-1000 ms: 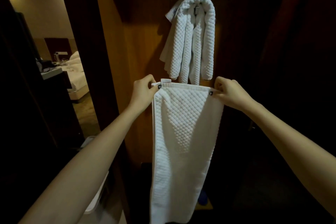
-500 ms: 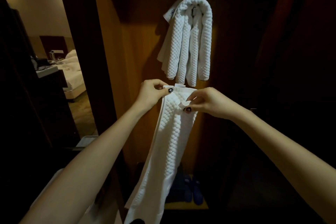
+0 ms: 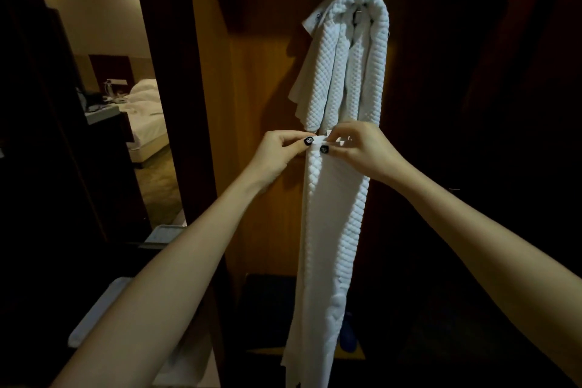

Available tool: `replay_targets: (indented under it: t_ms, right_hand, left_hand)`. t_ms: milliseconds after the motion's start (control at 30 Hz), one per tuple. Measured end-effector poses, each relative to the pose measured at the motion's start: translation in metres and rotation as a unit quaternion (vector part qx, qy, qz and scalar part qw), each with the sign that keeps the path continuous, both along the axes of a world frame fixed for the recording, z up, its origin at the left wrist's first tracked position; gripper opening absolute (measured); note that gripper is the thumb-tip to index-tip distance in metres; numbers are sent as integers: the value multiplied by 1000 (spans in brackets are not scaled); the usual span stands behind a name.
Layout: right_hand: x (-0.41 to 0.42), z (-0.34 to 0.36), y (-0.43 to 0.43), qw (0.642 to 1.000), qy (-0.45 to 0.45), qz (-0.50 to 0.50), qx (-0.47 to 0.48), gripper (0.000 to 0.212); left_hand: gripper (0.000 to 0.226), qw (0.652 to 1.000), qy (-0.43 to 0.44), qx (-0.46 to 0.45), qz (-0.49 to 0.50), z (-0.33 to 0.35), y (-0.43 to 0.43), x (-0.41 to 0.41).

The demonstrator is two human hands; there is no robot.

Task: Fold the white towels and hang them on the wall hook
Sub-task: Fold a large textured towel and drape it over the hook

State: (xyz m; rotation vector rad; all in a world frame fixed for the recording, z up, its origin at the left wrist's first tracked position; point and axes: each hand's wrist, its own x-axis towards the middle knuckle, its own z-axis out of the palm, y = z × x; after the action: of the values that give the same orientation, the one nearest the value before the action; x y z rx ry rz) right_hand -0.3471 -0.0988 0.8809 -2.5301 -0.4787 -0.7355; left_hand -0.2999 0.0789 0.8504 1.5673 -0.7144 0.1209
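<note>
A white waffle-textured towel [image 3: 327,230] hangs down in front of me, folded lengthwise into a narrow strip. My left hand [image 3: 280,154] pinches its top left corner. My right hand [image 3: 362,151] pinches the top right corner, brought over beside the left one. Above them, another folded white towel [image 3: 346,63] is draped over the wall hook on the wooden panel [image 3: 258,104]; the hook itself is hidden by the towel.
A doorway on the left opens to a bedroom with a bed [image 3: 148,123]. A white bin or tray [image 3: 104,312] stands at lower left. Dark blue slippers [image 3: 348,337] lie on the floor under the towel. The dark right side is unreadable.
My hands have come together, bringing the towel's two top corners side by side. The towel has gone from spread flat to a narrow lengthwise fold.
</note>
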Motion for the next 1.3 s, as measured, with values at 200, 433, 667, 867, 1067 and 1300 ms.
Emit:
replay_targets:
  t_ms: [200,433,667,867,1067,1300]
  right_hand:
    - [0,7,0,999,-8,-34,9,17]
    - [-2,21,-35,988,121,-51,-82,34]
    - [6,6,-25,986,118,37,109,30]
    - [19,18,4,959,4,67,276,31]
    - [21,30,11,933,2,97,347,29]
    - [16,49,-5,890,-10,120,441,21]
  left_hand:
    - [30,999,-41,22,14,5,-10,0]
    - [20,996,-54,-6,67,6,-1,7]
    - [11,973,-147,69,166,13,5,13]
    - [10,963,-191,-3,193,29,18,21]
    - [26,998,56,-31,13,7,32,30]
    - [7,989,11,-141,-45,8,3,9]
